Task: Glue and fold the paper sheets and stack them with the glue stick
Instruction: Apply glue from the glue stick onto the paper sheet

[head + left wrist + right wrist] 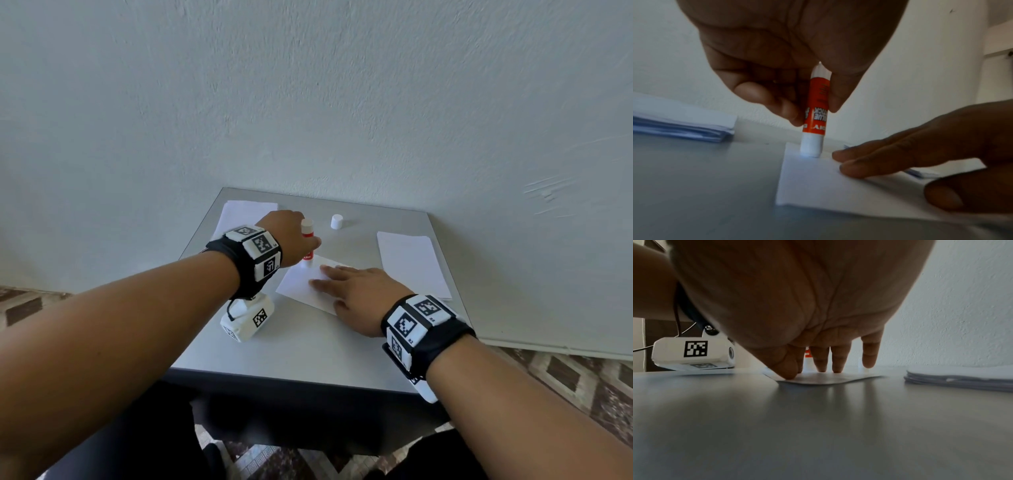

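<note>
A white paper sheet lies in the middle of the grey table. My left hand grips a red-and-white glue stick upright, its white tip down on the sheet's far left corner. My right hand lies flat on the sheet with straight fingers and pins it down. The stick's white cap stands apart near the back edge. A paper stack lies at the right, another stack at the back left.
The table stands against a pale wall. The right-hand stack lies close beside my right hand. Patterned floor shows past the table's edges. Bare grey tabletop lies between the sheet and the front edge.
</note>
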